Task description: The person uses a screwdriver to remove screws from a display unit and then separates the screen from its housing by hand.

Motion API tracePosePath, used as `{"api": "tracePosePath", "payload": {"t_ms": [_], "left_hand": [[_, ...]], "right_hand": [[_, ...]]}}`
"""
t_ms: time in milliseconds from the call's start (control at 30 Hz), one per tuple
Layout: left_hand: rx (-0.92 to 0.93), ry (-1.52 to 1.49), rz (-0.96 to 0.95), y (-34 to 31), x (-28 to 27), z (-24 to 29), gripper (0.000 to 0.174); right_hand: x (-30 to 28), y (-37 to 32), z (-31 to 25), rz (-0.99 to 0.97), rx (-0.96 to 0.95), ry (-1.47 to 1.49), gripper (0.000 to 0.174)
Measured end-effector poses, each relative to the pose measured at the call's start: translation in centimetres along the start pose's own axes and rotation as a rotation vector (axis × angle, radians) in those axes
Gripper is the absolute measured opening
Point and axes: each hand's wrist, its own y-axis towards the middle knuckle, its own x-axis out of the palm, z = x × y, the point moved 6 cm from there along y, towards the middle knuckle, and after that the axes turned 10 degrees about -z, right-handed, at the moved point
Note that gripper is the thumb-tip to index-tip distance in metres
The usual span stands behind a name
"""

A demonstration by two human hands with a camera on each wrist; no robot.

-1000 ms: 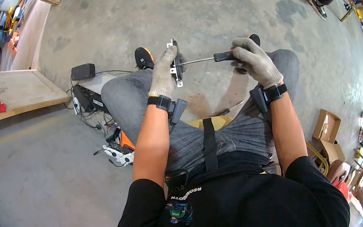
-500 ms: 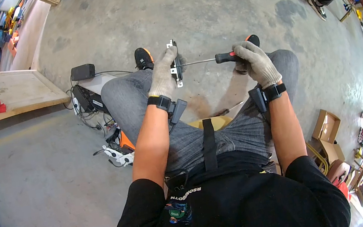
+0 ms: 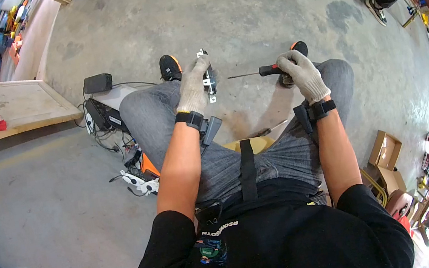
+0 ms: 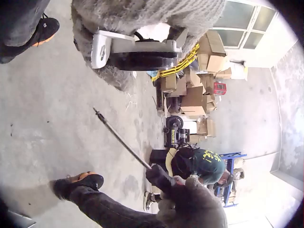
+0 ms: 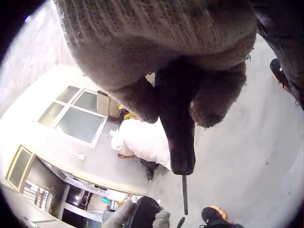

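The left hand holds a black part, the right hand a screwdriver, likely needing careful aim.

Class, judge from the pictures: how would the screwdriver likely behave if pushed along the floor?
The screwdriver would probably stay stiff, as its thin shaft looks straight and metallic. Its much thicker handle suggests a heavier end there. That handle looks roundish, so it might roll.

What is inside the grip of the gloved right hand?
The right hand holds a screwdriver. Its shaft and the front of its dark handle stick out past the fingers. The handle's back end is covered, so its shape cannot be seen.
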Motion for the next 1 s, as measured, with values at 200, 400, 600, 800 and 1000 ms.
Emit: {"api": "tracePosePath", "payload": {"t_ms": [200,400,600,800,1000], "left_hand": [[-0.086,-0.031,-0.087,0.2,0.1,-0.7,0.034],[-0.126,-0.048,-0.162,0.2,0.8,-1.3,0.038],[-0.145,0.020,-0.249,0.4,1.2,-1.7,0.038],[-0.169,0.087,-0.230,0.3,1.2,-1.6,0.038],[-0.162,0.052,-0.200,0.6,1.0,-2.2,0.035]], "right_hand": [[-0.1,-0.6,-0.8,0.045,0.025,-0.001,0.036],[-0.1,-0.5,-0.7,0.012,0.006,0.035,0.036],[-0.1,-0.5,-0.9,0.006,0.001,0.003,0.037],[-0.1,-0.6,-1.2,0.012,-0.011,0.020,0.037],[-1.2,-0.7,-1.1,0.114,0.010,0.087,0.036]]}}
